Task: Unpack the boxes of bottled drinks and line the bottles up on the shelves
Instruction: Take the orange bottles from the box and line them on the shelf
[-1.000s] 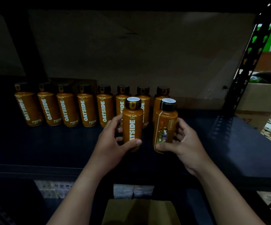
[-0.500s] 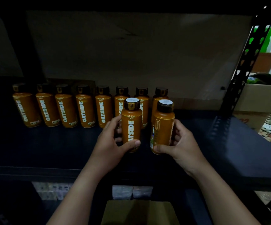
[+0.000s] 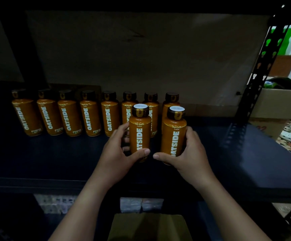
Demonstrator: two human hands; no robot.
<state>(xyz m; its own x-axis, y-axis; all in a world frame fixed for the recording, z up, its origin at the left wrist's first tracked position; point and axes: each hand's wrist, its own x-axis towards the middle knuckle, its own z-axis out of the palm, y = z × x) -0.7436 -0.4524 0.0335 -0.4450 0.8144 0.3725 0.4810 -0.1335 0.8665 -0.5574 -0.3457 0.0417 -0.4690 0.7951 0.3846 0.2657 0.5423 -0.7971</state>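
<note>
The bottle in the right hand [image 3: 191,157] has turned since a second ago, its OATSIDE lettering now facing forward. Each of the hands grips one bottle: the left hand [image 3: 118,153] the left bottle [image 3: 140,131], the right the right bottle [image 3: 174,134], upright over the dark shelf [image 3: 245,153]. Behind stands a row of eight bottles [image 3: 89,115].

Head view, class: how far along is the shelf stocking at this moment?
Done: a row of eight bottles stands along the back of the shelf. In hand: the left hand grips one bottle, the right hand another, both ahead of the row. Left: setting these two down; the shelf's right side is bare.
</note>
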